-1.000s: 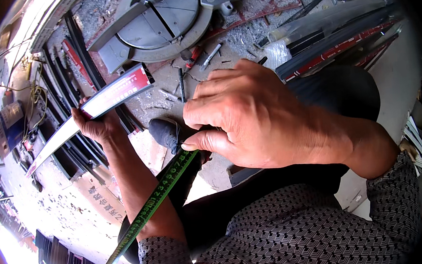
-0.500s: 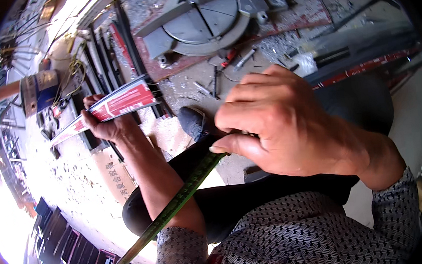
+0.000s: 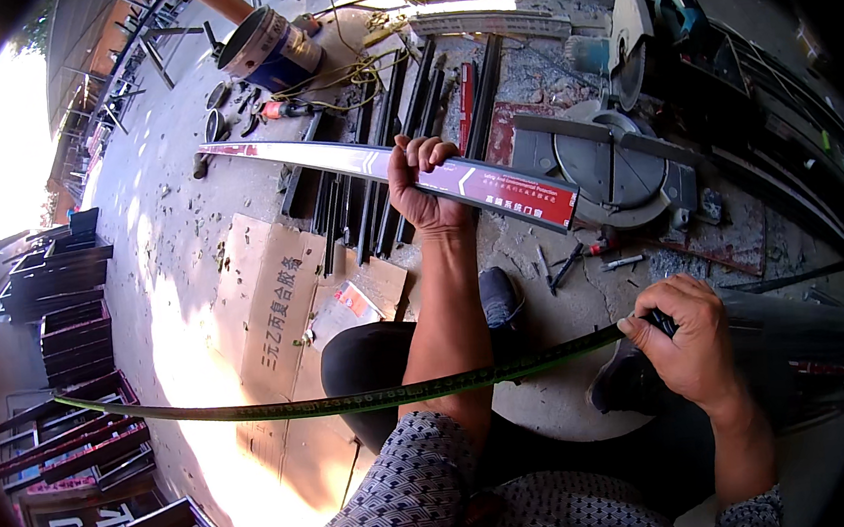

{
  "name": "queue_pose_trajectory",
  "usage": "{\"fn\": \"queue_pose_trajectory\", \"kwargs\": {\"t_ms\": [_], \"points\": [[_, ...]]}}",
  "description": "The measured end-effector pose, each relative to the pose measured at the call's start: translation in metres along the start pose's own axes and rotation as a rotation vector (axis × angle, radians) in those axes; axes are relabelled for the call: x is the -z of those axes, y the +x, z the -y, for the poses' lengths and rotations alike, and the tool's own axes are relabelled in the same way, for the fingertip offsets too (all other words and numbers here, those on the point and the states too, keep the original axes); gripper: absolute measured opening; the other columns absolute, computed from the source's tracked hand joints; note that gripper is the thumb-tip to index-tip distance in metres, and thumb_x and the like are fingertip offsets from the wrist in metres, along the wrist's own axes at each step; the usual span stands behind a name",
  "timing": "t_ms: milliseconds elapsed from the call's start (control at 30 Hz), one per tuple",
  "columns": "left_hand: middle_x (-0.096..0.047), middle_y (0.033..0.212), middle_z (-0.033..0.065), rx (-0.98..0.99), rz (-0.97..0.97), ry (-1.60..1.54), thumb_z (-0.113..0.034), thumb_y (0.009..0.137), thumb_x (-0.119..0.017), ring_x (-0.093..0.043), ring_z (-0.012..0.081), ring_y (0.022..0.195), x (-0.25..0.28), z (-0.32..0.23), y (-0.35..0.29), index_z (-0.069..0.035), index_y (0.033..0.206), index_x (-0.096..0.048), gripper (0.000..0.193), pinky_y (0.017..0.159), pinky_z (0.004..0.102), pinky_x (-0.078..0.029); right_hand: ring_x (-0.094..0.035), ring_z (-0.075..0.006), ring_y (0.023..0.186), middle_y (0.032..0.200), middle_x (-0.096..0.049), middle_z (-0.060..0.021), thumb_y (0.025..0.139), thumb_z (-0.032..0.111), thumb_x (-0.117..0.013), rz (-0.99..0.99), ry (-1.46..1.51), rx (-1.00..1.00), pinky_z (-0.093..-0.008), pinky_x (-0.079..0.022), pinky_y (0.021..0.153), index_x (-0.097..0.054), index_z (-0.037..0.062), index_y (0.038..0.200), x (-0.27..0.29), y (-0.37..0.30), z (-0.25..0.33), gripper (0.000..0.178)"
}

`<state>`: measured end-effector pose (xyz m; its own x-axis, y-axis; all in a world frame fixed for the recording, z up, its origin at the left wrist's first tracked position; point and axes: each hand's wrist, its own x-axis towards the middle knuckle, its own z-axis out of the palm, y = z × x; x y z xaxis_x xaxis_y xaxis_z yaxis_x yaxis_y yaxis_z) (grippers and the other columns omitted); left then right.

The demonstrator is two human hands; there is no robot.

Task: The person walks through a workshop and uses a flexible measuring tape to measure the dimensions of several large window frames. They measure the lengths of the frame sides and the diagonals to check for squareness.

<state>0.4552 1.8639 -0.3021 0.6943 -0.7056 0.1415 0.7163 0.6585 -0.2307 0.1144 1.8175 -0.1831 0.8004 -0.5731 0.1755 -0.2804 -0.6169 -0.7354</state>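
Note:
My left hand point(image 3: 425, 185) is wrapped round a long metal profile point(image 3: 526, 194) covered in red and white film. The profile slants from the far left down to its cut end, in front of the saw. Closed at the right, my right hand point(image 3: 688, 341) grips a tape measure, its dark case mostly hidden by the fingers. From that hand the green tape blade point(image 3: 354, 403) runs out leftward in a long shallow curve, passing over my left forearm and legs. Its free end hangs in the air, apart from the profile.
A mitre saw point(image 3: 609, 162) stands at the back right. Dark profiles point(image 3: 394, 115) lie on the floor beyond my left hand, with a bucket point(image 3: 263, 52) behind. Cardboard point(image 3: 265, 307) lies at centre left; stacked frames point(image 3: 77, 339) stand far left. A marker point(image 3: 623, 262) lies near the saw.
The view has swung left. The tape blade, earlier slanting down to the lower left, now stretches almost level across. My right hand is farther right and lower; the profile's cut end points more rightward.

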Motion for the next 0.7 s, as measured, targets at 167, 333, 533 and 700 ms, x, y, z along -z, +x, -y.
{"fn": "queue_pose_trajectory", "kwargs": {"t_ms": [167,333,533,700], "points": [[-0.039,0.068,-0.0015,-0.082,-0.039,0.24,-0.004,0.093,-0.051,-0.042,0.011,0.062,-0.024,0.008,0.008,-0.007,0.079,-0.045,0.016,0.065,0.0273,-0.043,-0.059,-0.028,0.07,0.071,-0.061,-0.0085,0.074,0.009,-0.081,0.004,0.016,0.009,-0.0382,-0.044,0.068,-0.061,0.004,0.076,0.001,-0.004,0.008,0.02],[-0.036,0.067,-0.0022,-0.162,-0.135,0.364,-0.007,0.094,-0.051,-0.039,0.0096,0.058,-0.035,0.004,0.002,-0.009,0.079,-0.043,0.016,0.059,0.0264,-0.041,-0.059,-0.0292,0.069,0.071,-0.061,-0.0088,0.074,0.009,-0.081,0.015,0.04,0.017,-0.0388,-0.044,0.067,-0.062,0.0046,0.077,-0.004,-0.008,0.008,0.02],[-0.037,0.067,-0.0018,-0.192,-0.132,0.434,-0.004,0.09,-0.052,-0.04,0.0098,0.058,-0.044,0.02,-0.014,-0.009,0.078,-0.043,0.016,0.059,0.0266,-0.041,-0.059,-0.0288,0.069,0.072,-0.062,-0.0097,0.076,0.009,-0.081,0.029,0.06,0.027,-0.0388,-0.045,0.066,-0.063,0.0036,0.077,-0.001,-0.014,0.016,0.019],[-0.042,0.069,-0.0007,-0.213,-0.224,0.573,-0.008,0.091,-0.055,-0.042,0.0102,0.059,-0.043,0.046,-0.024,-0.009,0.082,-0.047,0.012,0.061,0.0293,-0.042,-0.06,-0.0287,0.07,0.073,-0.063,-0.0103,0.077,0.011,-0.081,0.046,0.046,0.014,-0.0385,-0.045,0.067,-0.064,0.0033,0.077,0.005,-0.026,0.02,0.018]]}}
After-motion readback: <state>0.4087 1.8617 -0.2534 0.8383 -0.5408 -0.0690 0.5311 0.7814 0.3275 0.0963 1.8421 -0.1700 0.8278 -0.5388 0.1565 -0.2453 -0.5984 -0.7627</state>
